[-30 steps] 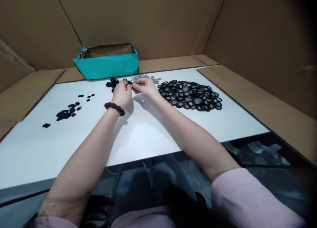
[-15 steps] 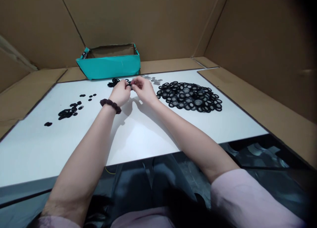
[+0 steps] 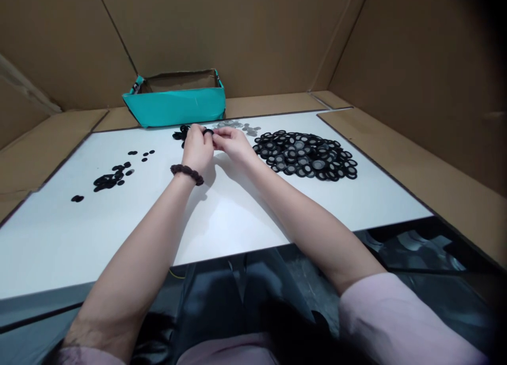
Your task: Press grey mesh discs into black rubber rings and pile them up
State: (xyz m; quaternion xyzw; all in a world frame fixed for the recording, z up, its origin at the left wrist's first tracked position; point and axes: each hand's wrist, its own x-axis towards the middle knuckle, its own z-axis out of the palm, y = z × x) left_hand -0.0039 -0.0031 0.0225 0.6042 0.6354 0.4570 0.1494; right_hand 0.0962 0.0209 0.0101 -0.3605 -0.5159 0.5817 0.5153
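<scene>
My left hand (image 3: 198, 147) and my right hand (image 3: 234, 144) meet above the far middle of the white table. Between their fingertips is a small black ring (image 3: 208, 132), pinched from both sides. Whether a grey disc sits inside it is too small to tell. Just behind my left hand lies a cluster of black rings (image 3: 182, 132), partly covered by the fingers. Beyond my right hand, translucent grey discs (image 3: 250, 129) are scattered on the table. To the right of that hand spreads a big heap of black rings with grey centres (image 3: 303, 156).
A teal open box (image 3: 176, 107) stands at the table's far edge. Small black discs (image 3: 109, 180) lie loose on the left of the white table (image 3: 233, 217). Tall cardboard walls (image 3: 269, 43) enclose the back and sides.
My left hand has turned more upright and shifted slightly right. The black ring between the fingertips now shows more plainly. My right hand has moved slightly right.
</scene>
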